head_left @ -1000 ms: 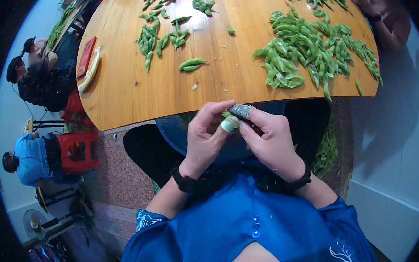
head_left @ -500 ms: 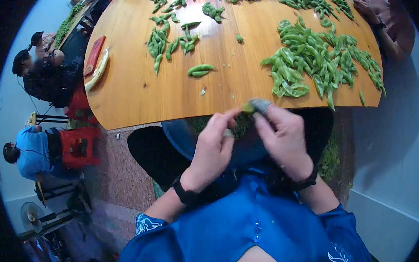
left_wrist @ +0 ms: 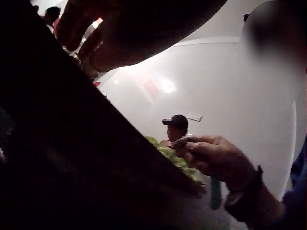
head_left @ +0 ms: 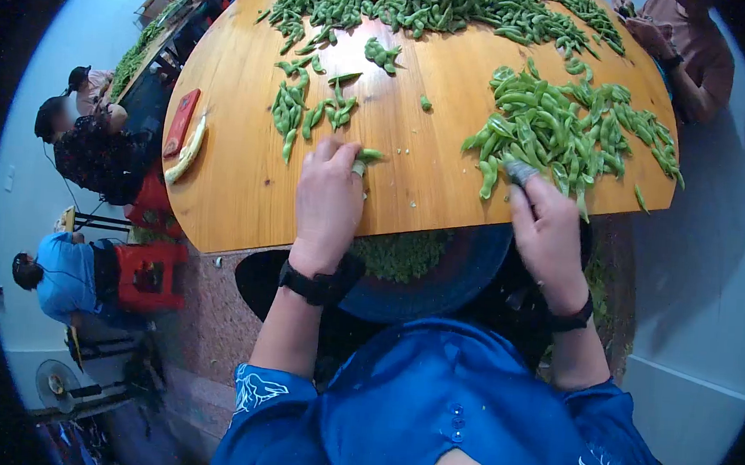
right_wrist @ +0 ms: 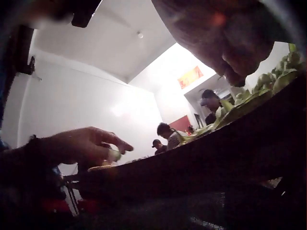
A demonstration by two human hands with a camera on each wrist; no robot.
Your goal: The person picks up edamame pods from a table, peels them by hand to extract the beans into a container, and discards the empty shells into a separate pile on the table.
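Note:
My left hand (head_left: 330,191) reaches over the near part of the wooden table, fingers bent down at a green edamame pod (head_left: 370,155) that pokes out beside them. Pale tape wraps its thumb, and in the right wrist view this left hand (right_wrist: 88,146) has its forefinger stretched forward. My right hand (head_left: 547,235) is at the near edge of a pile of split, light green pod shells (head_left: 559,116). Grey wrapping covers one of its fingers (head_left: 521,172), which points into the shells with the thumb apart from it. No pod shows between them.
A large heap of edamame pods (head_left: 403,4) covers the far side of the table (head_left: 246,199). Below the near edge, a blue basin (head_left: 463,281) holds small green beans. A red object (head_left: 182,123) lies at the left. Another person's arm (head_left: 696,95) is at the far right.
My hands were together above the basin, working on a pod, and have moved apart. The left went forward to the pod on the table, the right to the shell pile. The head view has shifted.

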